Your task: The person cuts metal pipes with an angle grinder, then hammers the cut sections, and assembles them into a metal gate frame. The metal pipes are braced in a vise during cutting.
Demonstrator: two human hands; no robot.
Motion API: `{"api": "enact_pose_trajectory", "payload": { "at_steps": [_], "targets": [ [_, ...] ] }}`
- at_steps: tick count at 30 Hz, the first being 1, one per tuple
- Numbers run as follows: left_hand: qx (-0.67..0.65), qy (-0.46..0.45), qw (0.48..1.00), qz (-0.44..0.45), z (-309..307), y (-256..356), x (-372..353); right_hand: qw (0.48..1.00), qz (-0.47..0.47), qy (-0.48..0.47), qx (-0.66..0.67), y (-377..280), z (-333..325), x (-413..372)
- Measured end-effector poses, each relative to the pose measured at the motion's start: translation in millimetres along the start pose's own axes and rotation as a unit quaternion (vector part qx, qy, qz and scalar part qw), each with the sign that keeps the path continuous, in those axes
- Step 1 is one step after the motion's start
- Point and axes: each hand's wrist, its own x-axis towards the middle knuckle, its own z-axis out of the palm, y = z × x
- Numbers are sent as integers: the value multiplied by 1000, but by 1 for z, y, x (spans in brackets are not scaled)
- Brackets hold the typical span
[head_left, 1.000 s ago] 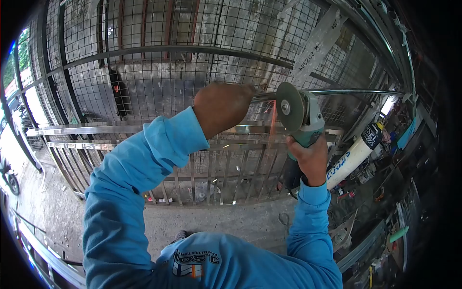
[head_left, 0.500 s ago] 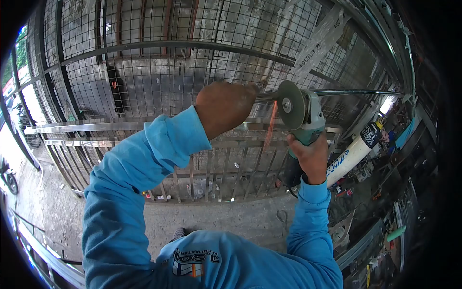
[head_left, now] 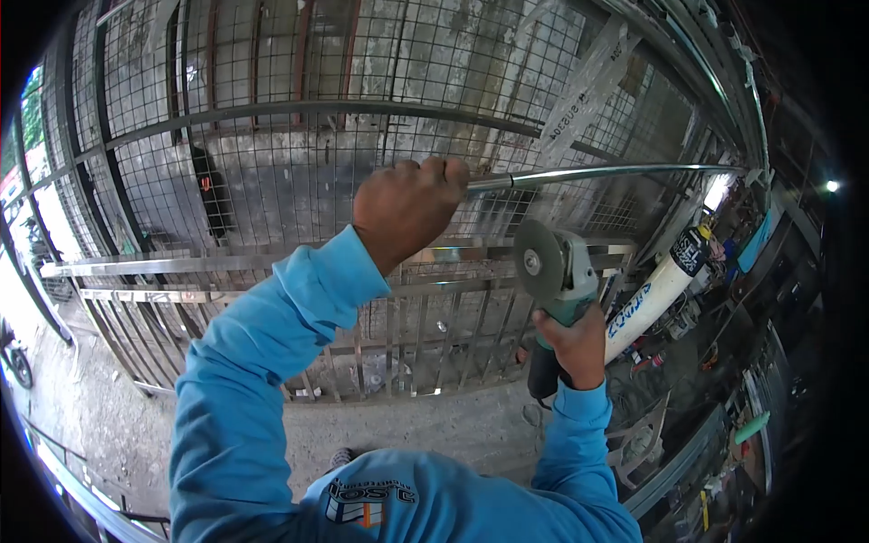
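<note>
1. Railing panel (head_left: pixel 226 271): barred steel, standing on the concrete ground at the left and centre, in front of the wire mesh wall (head_left: pixel 272 145). I am not touching it.
2. Left hand (head_left: pixel 407 210): mine, in a blue sleeve. The fingers are clenched over the near end of the steel tube, knuckles up.
3. Steel tube (head_left: pixel 615 172): thin and bright. It runs almost level from my left fist off to the right, above the railing panel's top rail and in front of the mesh. Its far end reaches the dark framing at the right edge.
4. Angle grinder (head_left: pixel 557 271): green body, grey disc face turned towards me. It sits below the tube and apart from it, with no sparks showing. I cannot tell whether the disc is turning.
5. Right hand (head_left: pixel 568 348): mine, fingers wrapped tight round the grinder's body under the head.
6. White pipe (head_left: pixel 665 290): lettered, slanting at the right just beyond the grinder. I am not touching it.
7. Handling note, my judgement: the one-handed grinder grip is the weak point. I would lock the right wrist, hold the tube rigid in the left fist with the fingers well clear of the disc, and bring the disc's edge on lightly.
</note>
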Motion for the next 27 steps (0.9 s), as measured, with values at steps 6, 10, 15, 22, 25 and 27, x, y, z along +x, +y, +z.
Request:
{"api": "enact_pose_trajectory", "payload": {
  "at_steps": [6,10,15,22,25,27],
  "targets": [
    [15,113,993,12,-5,-5,3,999,-33,33,-18,-34,-3,15],
    [18,140,990,17,-10,-6,4,999,-30,32,-10,-45,0,27],
    [44,161,986,23,-8,-7,0,998,-54,40,15,-51,5,31],
    [24,143,989,21,-6,-4,-4,998,-37,52,13,-52,15,30],
    [18,127,992,17,-10,-2,-5,996,-60,64,5,-42,18,28],
    [16,123,992,15,-12,-3,-4,997,-49,65,3,-41,20,27]
  ]
}}
